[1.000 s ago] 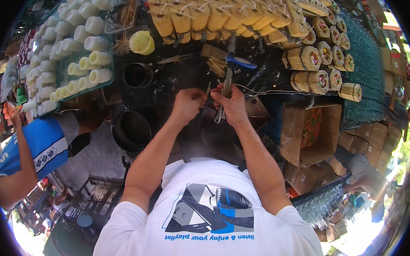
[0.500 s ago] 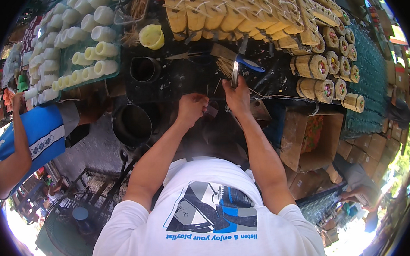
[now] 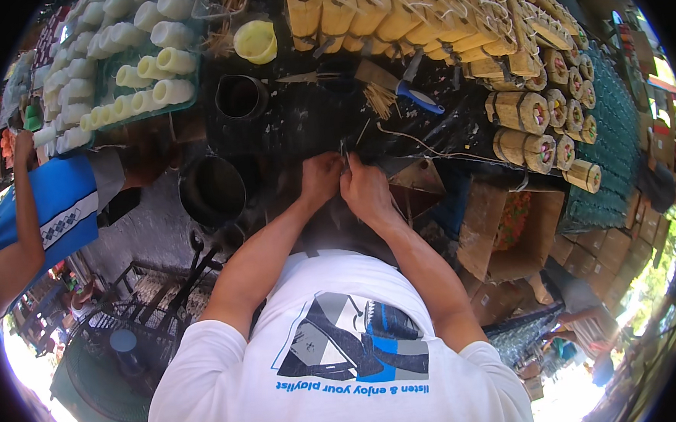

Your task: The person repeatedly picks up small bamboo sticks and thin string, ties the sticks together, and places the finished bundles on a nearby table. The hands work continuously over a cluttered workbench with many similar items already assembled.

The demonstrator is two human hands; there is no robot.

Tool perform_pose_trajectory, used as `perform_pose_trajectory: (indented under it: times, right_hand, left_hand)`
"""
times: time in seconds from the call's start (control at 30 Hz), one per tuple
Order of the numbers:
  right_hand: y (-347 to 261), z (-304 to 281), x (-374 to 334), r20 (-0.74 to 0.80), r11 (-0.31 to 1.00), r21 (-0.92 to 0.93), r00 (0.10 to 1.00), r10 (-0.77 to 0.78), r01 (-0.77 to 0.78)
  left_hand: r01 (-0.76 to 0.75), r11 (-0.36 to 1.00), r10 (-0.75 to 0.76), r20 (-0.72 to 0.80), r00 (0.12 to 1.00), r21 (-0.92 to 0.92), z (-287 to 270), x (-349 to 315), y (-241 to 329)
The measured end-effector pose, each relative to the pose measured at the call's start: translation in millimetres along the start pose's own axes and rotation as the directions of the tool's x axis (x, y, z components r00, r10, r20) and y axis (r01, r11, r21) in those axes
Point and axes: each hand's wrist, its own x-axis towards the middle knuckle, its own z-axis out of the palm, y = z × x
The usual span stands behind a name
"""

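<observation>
Thin stick [image 3: 342, 146] jutting from pinched grip of left hand [image 3: 322, 176], right hand [image 3: 366, 187] curled just beside, its hold unclear

left: cups [image 3: 174, 60] on tray [image 3: 107, 92] | middle: left hand [image 3: 322, 177] beside right hand [image 3: 366, 186] | right: carton [image 3: 473, 231]

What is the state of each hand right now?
Left hand: closed, pinching a thin piece.
Right hand: fingertips near that piece; whether it grips anything cannot be told.
</observation>
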Motion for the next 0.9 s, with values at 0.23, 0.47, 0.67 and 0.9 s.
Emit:
perform_pose_trajectory:
  times: [0.23, 0.47, 0.67, 0.9]
  right_hand:
    - [0.7, 2.6, 4.4, -0.007, 1.000, -0.022, 1.000, -0.005, 0.005]
    - [-0.2, 4.3, 4.9, 0.014, 0.998, -0.060, 1.000, 0.014, -0.013]
    - [-0.2, 5.0, 5.3, 0.006, 0.998, -0.052, 1.000, 0.022, -0.022]
    - [-6.6, -1.7, 7.9, 0.056, 0.998, -0.053, 0.998, 0.040, -0.037]
  left_hand:
    - [0.049, 0.992, -0.048, 0.013, 0.999, -0.116, 0.9, 0.0, -2.2]
    - [0.059, 0.996, -0.057, 0.036, 0.998, -0.065, -0.9, 2.3, -2.6]
    - [0.048, 0.998, -0.046, 0.036, 0.998, -0.051, -1.8, 2.8, -0.9]
    - [0.056, 0.996, -0.054, 0.036, 0.998, -0.065, -0.3, 1.8, 0.9]
